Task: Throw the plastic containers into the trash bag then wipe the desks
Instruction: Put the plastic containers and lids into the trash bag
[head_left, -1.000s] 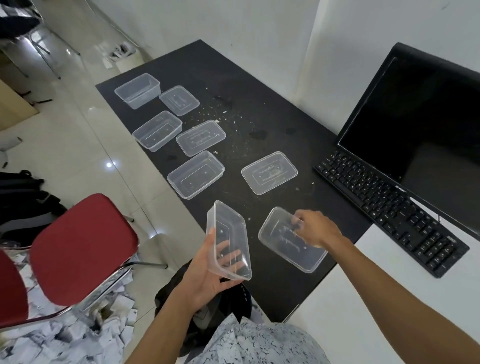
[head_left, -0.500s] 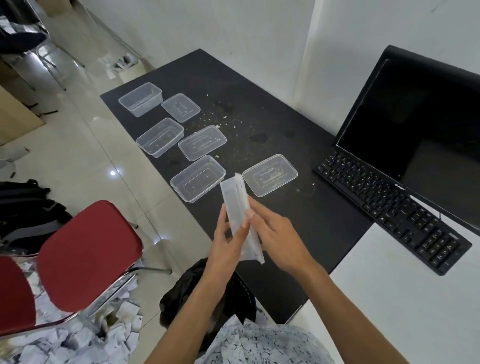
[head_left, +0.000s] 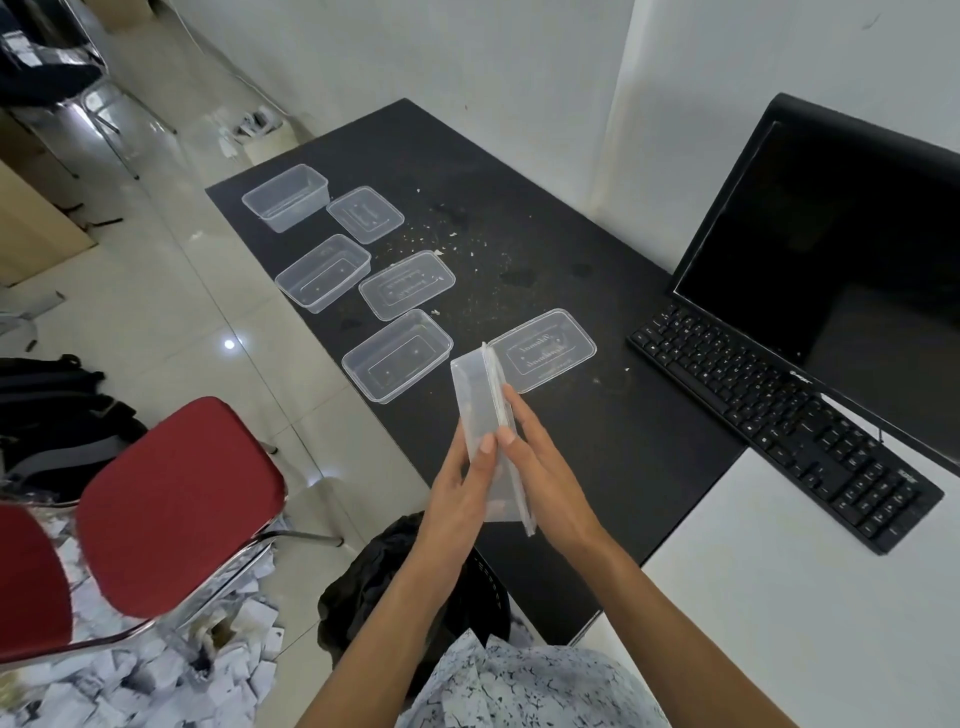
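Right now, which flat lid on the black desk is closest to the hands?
The lid nearest the keyboard, just behind the held container. The middle lid and far lid sit farther up the desk.

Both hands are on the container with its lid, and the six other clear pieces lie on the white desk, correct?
No. The head view shows the six clear pieces lying on the black desk, not the white desk. The left hand and right hand are indeed on the container with its lid.
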